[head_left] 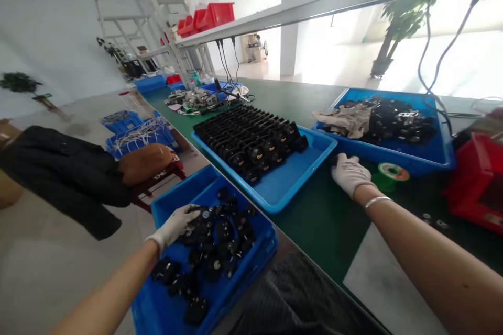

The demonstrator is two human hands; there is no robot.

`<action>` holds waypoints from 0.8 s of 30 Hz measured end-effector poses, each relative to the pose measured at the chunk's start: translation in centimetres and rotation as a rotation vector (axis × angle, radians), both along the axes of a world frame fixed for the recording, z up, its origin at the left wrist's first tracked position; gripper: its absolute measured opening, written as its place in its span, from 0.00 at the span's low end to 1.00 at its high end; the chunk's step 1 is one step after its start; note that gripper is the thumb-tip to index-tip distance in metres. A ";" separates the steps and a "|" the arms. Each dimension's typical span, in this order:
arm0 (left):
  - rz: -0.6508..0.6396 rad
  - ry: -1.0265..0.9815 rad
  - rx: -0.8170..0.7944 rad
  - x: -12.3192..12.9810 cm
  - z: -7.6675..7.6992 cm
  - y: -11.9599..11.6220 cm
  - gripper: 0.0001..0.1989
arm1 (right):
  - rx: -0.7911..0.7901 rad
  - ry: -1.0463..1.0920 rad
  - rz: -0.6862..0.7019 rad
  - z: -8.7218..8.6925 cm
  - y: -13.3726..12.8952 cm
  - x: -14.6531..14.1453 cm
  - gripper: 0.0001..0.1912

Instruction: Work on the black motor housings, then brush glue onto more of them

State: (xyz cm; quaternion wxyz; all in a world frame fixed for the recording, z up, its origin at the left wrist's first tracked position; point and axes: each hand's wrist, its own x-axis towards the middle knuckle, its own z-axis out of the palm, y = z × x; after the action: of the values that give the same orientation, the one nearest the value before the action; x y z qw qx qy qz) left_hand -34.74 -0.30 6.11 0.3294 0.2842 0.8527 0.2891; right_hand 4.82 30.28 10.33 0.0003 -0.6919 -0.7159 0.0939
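My left hand point(178, 224), in a white glove, reaches into a blue bin point(183, 188) beside the table edge. Its fingers close on a black plastic part point(205, 214) with a pale disc, among many loose black parts point(214, 264). The fingertips are partly hidden by the parts. On the green table, my right hand point(351, 174), also gloved, rests with curled fingers between two blue trays. Something dark shows at its fingertips, too small to make out. Left of it is a shallow blue tray point(291, 178) with rows of black assemblies point(251, 138).
A blue tray point(442, 154) of black pieces and a crumpled cloth point(348, 119) stands behind my right hand. Close by are a green-rimmed spool point(393, 172), a red bin point(477, 183) and a white sheet point(387, 277). An overhead shelf point(326, 8) carries red bins point(214, 14); cables hang beneath.
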 end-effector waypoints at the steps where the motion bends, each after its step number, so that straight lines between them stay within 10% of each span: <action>1: 0.017 0.006 -0.030 -0.5 -1.6 0.2 0.16 | -0.001 -0.002 -0.010 0.0 -0.5 0.1 0.24; 10: -0.021 0.289 -0.125 -4.5 -8.7 5.2 0.18 | 0.033 0.148 -0.112 2.7 -4.4 1.5 0.23; 14: -0.040 0.395 -0.104 -5.8 -9.7 5.5 0.19 | 0.157 0.318 -0.110 5.7 -12.1 1.9 0.24; 16: -0.037 0.424 -0.104 -6.1 -9.7 5.4 0.19 | 0.171 0.650 0.192 5.7 -17.3 0.3 0.20; 20: -0.033 0.463 -0.075 -5.8 -8.5 5.0 0.19 | -0.365 0.607 0.502 0.8 -24.6 -7.2 0.19; 24: -0.095 0.501 0.047 -4.3 -5.5 4.0 0.19 | -0.559 0.474 0.637 -6.3 -24.9 -15.7 0.35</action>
State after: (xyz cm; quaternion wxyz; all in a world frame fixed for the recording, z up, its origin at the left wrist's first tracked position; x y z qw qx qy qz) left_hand -39.06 3.67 0.60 0.1146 0.3945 0.8863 0.2138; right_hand -10.87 5.38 3.99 -0.0512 -0.3712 -0.8198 0.4330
